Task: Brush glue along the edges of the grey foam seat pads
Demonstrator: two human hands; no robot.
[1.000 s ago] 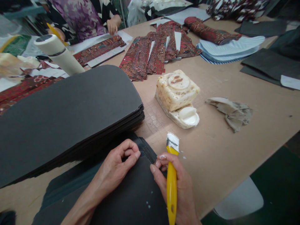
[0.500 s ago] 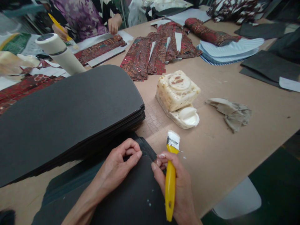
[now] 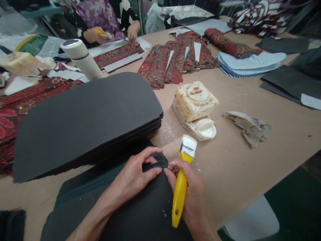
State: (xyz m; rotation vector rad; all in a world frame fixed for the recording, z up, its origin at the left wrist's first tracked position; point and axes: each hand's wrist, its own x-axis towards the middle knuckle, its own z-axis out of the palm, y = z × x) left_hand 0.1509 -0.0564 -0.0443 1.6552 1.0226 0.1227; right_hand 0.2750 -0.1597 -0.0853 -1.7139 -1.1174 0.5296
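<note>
A yellow-handled brush (image 3: pixel 180 197) with white paste on its bristles lies in my right hand (image 3: pixel 192 187), whose thumb and finger pinch near the corner of the dark sheets. My left hand (image 3: pixel 140 170) has its thumb and fingers around the raised edge of a dark sheet (image 3: pixel 150 204), left of the right fingertips. Small white drops dot that sheet. To the left rises a thick stack of dark rounded panels (image 3: pixel 87 117). Beyond the brush stands a cream-coloured container (image 3: pixel 195 100) with white paste in its scoop-shaped front.
A crumpled cloth (image 3: pixel 250 127) lies right of the container. Patterned red strips (image 3: pixel 163 63), folded striped fabric (image 3: pixel 250 63) and a white bottle (image 3: pixel 81 58) stand farther back. Across the table (image 3: pixel 240 180), a person holds another yellow brush (image 3: pixel 100 31). A white stool (image 3: pixel 253 221) is at lower right.
My left fingers have moved right and now hold up a sheet edge near the corner. The view has shifted slightly left. Across the table, the person's brush has moved right.
</note>
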